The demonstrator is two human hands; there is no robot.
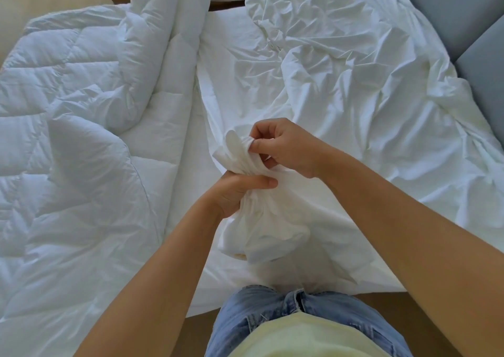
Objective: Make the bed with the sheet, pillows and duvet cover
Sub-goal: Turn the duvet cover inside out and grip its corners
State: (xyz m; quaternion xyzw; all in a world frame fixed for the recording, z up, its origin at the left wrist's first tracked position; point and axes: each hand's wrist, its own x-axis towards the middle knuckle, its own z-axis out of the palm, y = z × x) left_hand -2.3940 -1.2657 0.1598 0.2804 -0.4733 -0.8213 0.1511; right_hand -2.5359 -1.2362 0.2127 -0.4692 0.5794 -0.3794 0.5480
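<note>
Head view, the only one I have. The person stands at the bed's edge, with jeans (272, 310) at the bottom of frame and a grey headboard (463, 16) off to the right.

Left hand (240, 193): fingers and thumb wrapped round a gathered neck of white cloth, held above the mattress. Right hand (286, 149): thumb and fingers pinching the top of the same bunch, just above the left. Both are clamped on cloth, neither free.

The cloth reads as a corner of the duvet cover (354, 78). Its crumpled bulk lies across the right half of the bed and runs down into the bunch, and a loose pouch hangs below the left fist. (White on white, so I cannot be sure where the cover ends and the bedding beneath begins.)

Quilted duvet (81, 116): heaped on the left half, apart from the hands. Between the two a flat strip of sheet (218, 78) shows, already on the mattress.

Step in hand, as I judge it: gathering a corner of the cover before the duvet goes in. The sheet looks done and the cover is unfilled.

The next move calls for one hand to hold the corner while the other reaches left for the matching duvet corner, without losing the gather.
</note>
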